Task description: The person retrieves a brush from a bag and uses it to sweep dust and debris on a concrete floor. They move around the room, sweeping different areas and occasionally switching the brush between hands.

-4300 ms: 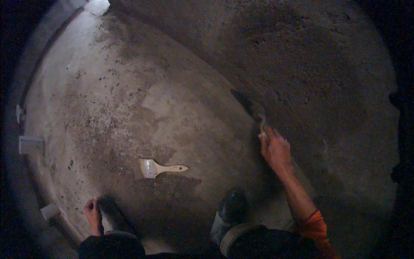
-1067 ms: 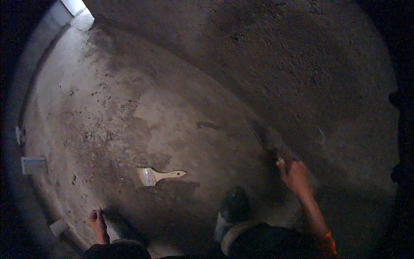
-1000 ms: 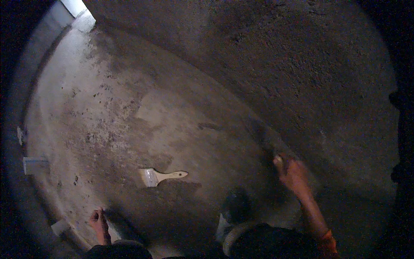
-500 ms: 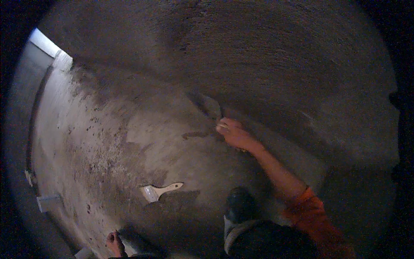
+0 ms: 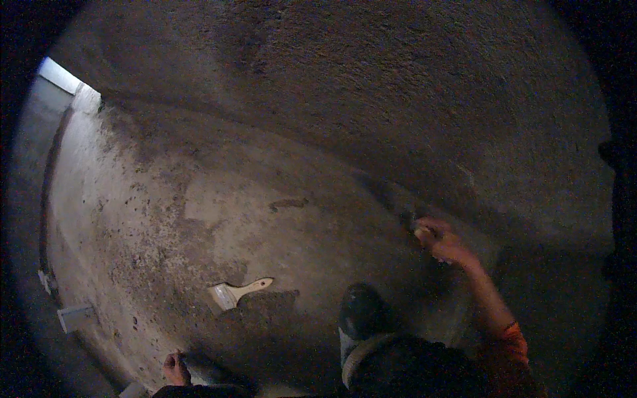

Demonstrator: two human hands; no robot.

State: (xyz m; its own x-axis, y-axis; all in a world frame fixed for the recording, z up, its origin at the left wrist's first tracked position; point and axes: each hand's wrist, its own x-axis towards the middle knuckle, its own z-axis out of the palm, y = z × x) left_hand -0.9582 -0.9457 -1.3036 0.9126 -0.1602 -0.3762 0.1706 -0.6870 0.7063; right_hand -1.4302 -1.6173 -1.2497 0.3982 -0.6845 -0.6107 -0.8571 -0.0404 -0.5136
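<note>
A rough, dark wall (image 5: 398, 99) is meeting the blotchy floor (image 5: 318, 242), where a paintbrush (image 5: 229, 296) is lying. Near the wall's foot, the right hand (image 5: 444, 241) is tightly gripping a blurred trowel (image 5: 388, 197); the left hand (image 5: 176, 369) is curling, whether holding anything unclear.

The paintbrush (image 5: 237, 292) lies on the floor (image 5: 318, 249), left of the trowel (image 5: 393, 198).

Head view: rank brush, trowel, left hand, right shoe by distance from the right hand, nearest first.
From the right hand:
1. trowel, gripped in it, blade pointing up-left
2. right shoe, below and to the left
3. brush, lying farther left on the floor
4. left hand, far lower left
</note>
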